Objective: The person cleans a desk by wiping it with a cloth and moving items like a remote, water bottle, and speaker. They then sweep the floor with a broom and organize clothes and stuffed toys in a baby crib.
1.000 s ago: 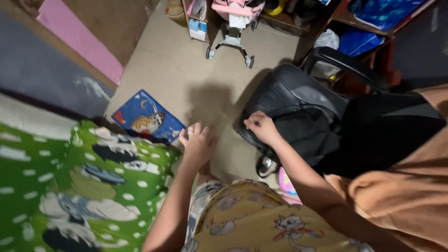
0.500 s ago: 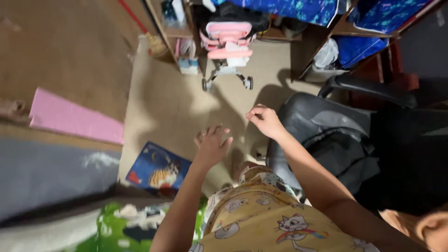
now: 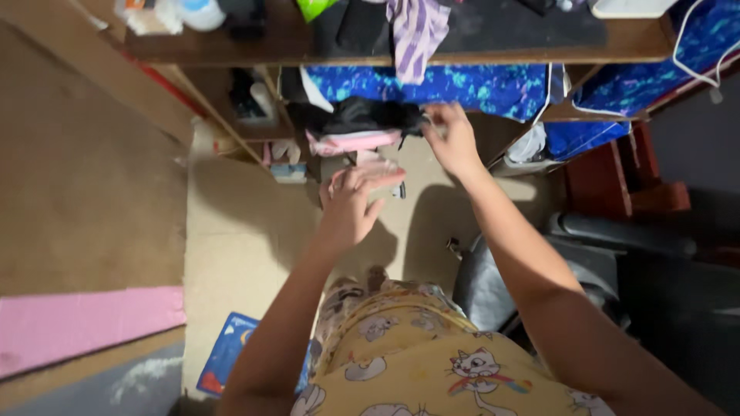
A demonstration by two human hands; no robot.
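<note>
Pink-and-black toy stroller [image 3: 356, 135] upright on the floor beneath the desk

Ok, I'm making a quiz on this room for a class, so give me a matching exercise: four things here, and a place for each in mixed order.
Things:
1. striped cloth
2. pink mat
3. office chair
4. blue picture book

Places:
a. floor, beside the person's left arm
b. hanging over the desk edge
c. far left floor
d. by the right arm

Pairs: 1-b, 2-c, 3-d, 4-a
</note>
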